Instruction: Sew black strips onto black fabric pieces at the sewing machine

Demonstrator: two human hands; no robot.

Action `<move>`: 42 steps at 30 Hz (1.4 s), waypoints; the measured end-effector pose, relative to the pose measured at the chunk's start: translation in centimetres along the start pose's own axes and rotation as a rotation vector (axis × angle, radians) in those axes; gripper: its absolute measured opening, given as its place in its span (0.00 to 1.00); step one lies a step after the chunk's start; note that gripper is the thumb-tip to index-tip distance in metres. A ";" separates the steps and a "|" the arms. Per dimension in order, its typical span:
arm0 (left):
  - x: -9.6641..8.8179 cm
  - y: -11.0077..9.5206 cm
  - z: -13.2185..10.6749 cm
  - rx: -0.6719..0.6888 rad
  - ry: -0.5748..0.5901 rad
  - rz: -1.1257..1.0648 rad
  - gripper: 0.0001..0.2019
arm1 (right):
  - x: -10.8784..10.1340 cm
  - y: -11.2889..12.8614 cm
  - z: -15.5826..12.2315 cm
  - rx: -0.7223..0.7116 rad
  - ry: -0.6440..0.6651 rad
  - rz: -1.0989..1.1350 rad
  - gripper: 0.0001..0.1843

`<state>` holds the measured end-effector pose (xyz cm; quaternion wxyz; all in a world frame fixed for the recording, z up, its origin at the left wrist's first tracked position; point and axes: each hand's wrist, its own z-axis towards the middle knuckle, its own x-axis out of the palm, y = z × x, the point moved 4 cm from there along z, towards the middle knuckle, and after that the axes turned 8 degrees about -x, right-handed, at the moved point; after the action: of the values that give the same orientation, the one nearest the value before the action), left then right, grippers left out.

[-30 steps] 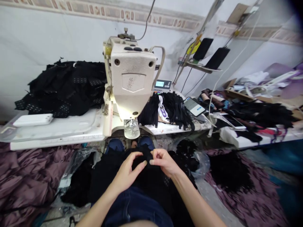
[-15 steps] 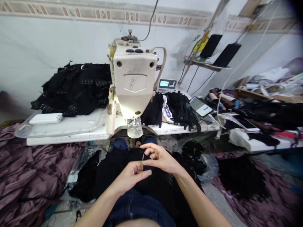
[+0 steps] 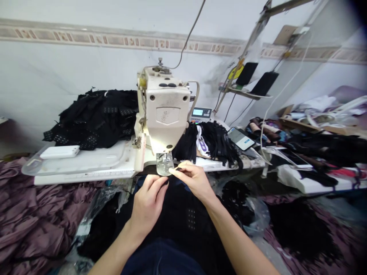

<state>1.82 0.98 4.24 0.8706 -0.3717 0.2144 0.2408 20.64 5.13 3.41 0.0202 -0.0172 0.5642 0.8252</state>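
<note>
The black cloth (image 3: 183, 214) is spread over the lap, below the front edge of the tabletop (image 3: 86, 168). Its upper edge is raised to that front edge, just beside the presser foot (image 3: 164, 157) of the sewing machine (image 3: 164, 114).

A small fold of that upper edge is pinched between the thumb and forefinger of the right hand (image 3: 192, 180), and the other fingers are curled in loosely. The left hand (image 3: 149, 199) is laid on the cloth with its fingers bent down over it. Whether a fold is gripped there or the cloth is only pressed cannot be told. The cloth therefore lies mostly below and behind both hands, with only a narrow edge inside the pinch.

Several risks may be judged from this:
- Very little cloth is held, and most of its weight hangs off the tabletop, so the edge could be dragged out of the pinch.
- The pinching fingertips are very near the foot and needle, so they could be caught if the machine were started.
- Loose folds could be snagged on the front edge of the tabletop.

A pile of black pieces (image 3: 94, 118) is stacked at the back left of the tabletop. A white box (image 3: 60, 151) lies near its left front corner, and black strips (image 3: 219, 140) are heaped to the right of the machine.
</note>
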 end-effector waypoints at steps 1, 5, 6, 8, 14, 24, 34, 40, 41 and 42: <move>0.0 0.0 0.3 0.098 0.006 0.098 0.13 | 0.0 -0.4 0.6 -0.006 -0.028 -0.007 0.18; 0.9 0.2 0.4 0.339 0.127 0.427 0.18 | 0.5 -3.1 1.8 0.151 -0.065 0.161 0.19; 1.0 0.2 0.4 0.338 0.139 0.471 0.19 | 0.6 -3.8 2.0 0.207 -0.079 0.217 0.20; 1.3 0.1 0.4 0.307 0.121 0.520 0.19 | 0.7 -4.8 2.2 0.274 -0.139 0.282 0.22; 2.5 -0.8 0.1 0.177 -0.022 0.613 0.17 | 1.6 -6.4 1.4 0.275 -0.288 0.366 0.24; -0.1 2.5 -0.1 -0.086 0.016 0.016 0.15 | -0.9 -10.6 -7.7 0.345 0.091 0.073 0.34; 0.3 10.5 -3.4 -0.675 0.676 -0.366 0.24 | -7.6 -11.3 -8.2 0.594 0.289 0.017 0.30; 0.7 15.0 -4.0 -0.655 0.468 -0.292 0.30 | -12.5 -9.9 -4.7 0.522 0.383 -0.088 0.29; 0.6 15.6 -3.9 -0.616 0.433 -0.276 0.31 | -13.8 -9.4 -3.7 0.480 0.375 -0.153 0.29; 0.4 16.0 -3.9 -0.579 0.397 -0.256 0.31 | -15.0 -8.9 -2.6 0.436 0.354 -0.223 0.29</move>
<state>-7.89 7.93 -7.18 0.6938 -0.6659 0.2537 0.1042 36.15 5.70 -5.05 0.0153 -0.2178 0.7176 0.6614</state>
